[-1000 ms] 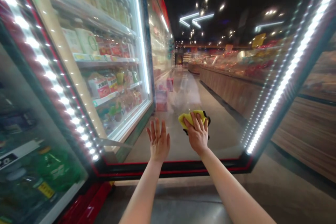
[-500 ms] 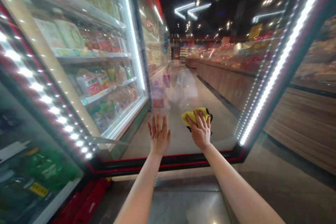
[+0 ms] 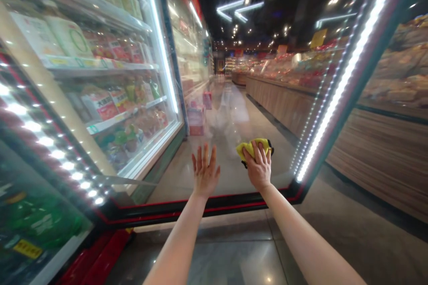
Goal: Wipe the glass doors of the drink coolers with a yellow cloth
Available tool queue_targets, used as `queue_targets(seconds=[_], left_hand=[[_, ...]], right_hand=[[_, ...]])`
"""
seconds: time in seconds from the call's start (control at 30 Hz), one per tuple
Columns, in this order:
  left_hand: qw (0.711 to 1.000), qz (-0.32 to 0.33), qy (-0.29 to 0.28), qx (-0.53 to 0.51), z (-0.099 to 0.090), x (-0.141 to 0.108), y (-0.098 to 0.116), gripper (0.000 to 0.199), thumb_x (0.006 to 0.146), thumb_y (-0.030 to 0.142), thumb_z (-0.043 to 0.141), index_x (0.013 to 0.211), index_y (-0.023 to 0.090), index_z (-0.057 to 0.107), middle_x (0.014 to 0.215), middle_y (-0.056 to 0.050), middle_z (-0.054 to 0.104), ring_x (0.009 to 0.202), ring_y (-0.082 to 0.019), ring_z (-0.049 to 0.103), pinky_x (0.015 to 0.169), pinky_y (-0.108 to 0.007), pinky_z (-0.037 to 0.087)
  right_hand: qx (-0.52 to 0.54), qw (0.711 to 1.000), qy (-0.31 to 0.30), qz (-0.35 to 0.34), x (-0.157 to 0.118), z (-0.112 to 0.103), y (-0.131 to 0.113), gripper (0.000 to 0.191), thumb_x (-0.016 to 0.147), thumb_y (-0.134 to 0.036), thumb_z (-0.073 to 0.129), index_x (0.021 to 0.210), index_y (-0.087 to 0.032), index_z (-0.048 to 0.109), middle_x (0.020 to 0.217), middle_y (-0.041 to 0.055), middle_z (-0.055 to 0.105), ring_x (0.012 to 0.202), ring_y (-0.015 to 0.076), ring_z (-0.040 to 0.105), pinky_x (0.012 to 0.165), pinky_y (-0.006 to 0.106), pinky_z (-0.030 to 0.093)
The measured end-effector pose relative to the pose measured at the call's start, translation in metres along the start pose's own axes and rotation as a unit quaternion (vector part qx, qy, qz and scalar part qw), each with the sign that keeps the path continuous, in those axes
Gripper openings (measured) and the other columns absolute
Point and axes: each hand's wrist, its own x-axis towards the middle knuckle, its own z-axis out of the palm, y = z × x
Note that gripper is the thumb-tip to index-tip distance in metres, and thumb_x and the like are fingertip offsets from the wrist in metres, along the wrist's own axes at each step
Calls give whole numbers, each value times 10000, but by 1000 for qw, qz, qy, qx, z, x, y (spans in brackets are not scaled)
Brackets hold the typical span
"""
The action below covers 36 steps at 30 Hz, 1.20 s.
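My right hand presses a folded yellow microfibre cloth against a glass door of a lit display cooler, with a dark edge showing behind the cloth. My left hand is raised beside it, palm towards the glass, holding nothing, with its fingers spread. It looks to be touching the pane, though the contact is hard to confirm. The door's black and red lower frame runs just below both hands.
Behind the glass at left, shelves hold packaged goods, and a neighbouring door shows green bottles. LED strips line the door edges. A polished aisle floor runs beside a wood-fronted food counter at right.
Both hands and the yellow cloth have slid slightly right across the glass. The view has drifted, moving the door frame left and up in the picture.
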Motion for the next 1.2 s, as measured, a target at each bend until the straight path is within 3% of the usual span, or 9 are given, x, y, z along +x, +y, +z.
queue_targets(seconds=[0.1, 0.2, 0.33, 0.47, 0.6, 0.7, 0.83, 1.0, 1.2], left_hand=[[1000, 6, 4, -3, 2, -1, 2, 1008, 883, 185, 668, 1632, 272, -1, 1701, -108, 18, 1564, -329, 2, 1259, -609, 151], [1000, 5, 10, -7, 6, 1, 7, 1007, 878, 195, 676, 1633, 274, 15, 1700, -109, 19, 1564, -334, 7, 1256, -623, 126], [1000, -4, 12, -16, 13, 6, 18, 1040, 847, 191, 711, 1632, 296, 38, 1701, -114, 62, 1566, -347, 51, 1252, -641, 127], [1000, -1, 7, -30, 21, 6, 29, 1003, 847, 133, 672, 1629, 314, 72, 1704, -99, 108, 1567, -340, 90, 1256, -636, 133], [999, 19, 2, -44, 29, 4, 38, 938, 869, 64, 586, 1622, 347, 105, 1708, -59, 106, 1569, -320, 92, 1256, -638, 136], [998, 32, -8, -53, 34, 6, 46, 949, 859, 45, 581, 1617, 365, 107, 1709, -40, 78, 1568, -323, 76, 1253, -645, 132], [998, 37, -13, -53, 40, 8, 59, 981, 839, 24, 587, 1613, 371, 92, 1707, -33, 67, 1566, -323, 59, 1253, -648, 128], [997, 55, -17, -54, 48, 2, 68, 898, 891, 23, 513, 1610, 369, 101, 1704, -31, 104, 1569, -292, 68, 1259, -625, 122], [995, 59, -26, -82, 60, 3, 80, 870, 902, 28, 465, 1601, 405, 109, 1707, 13, 88, 1575, -271, 32, 1260, -636, 93]], right_hand=[[5, 996, -45, -71, -26, 5, -4, 542, 938, -145, 590, 1426, -380, 578, 1512, 55, 557, 1464, 284, 402, 1246, 578, 160], [18, 990, -86, -107, -15, 2, -9, 582, 936, -147, 594, 1441, -431, 544, 1529, 14, 543, 1463, 259, 406, 1255, 568, 137], [13, 999, -50, -8, 16, -4, 8, 645, 935, -121, 563, 1504, -411, 473, 1631, 29, 396, 1522, 296, 304, 1237, 597, 214], [20, 993, 42, 110, -17, 5, 21, 721, 949, -92, 492, 1598, -342, 304, 1694, 92, 230, 1567, 333, 162, 1195, 653, 293], [10, 998, -15, 65, -61, 16, 8, 715, 916, -65, 533, 1561, -338, 391, 1677, 103, 281, 1563, 339, 184, 1184, 643, 323], [14, 998, -65, 21, -49, 16, 10, 655, 904, -82, 579, 1485, -377, 505, 1638, 63, 378, 1543, 316, 260, 1208, 610, 300], [39, 991, 7, 129, -20, 10, 43, 669, 957, -106, 494, 1573, -336, 368, 1679, 83, 274, 1563, 313, 190, 1221, 615, 275], [27, 970, 66, 232, -47, 13, 64, 720, 988, -117, 411, 1639, -284, 153, 1712, 127, 114, 1579, 314, 113, 1199, 598, 341], [35, 974, 49, 218, -24, 4, 84, 672, 941, -81, 410, 1586, -260, 347, 1691, 114, 207, 1574, 299, 147, 1226, 566, 307]])
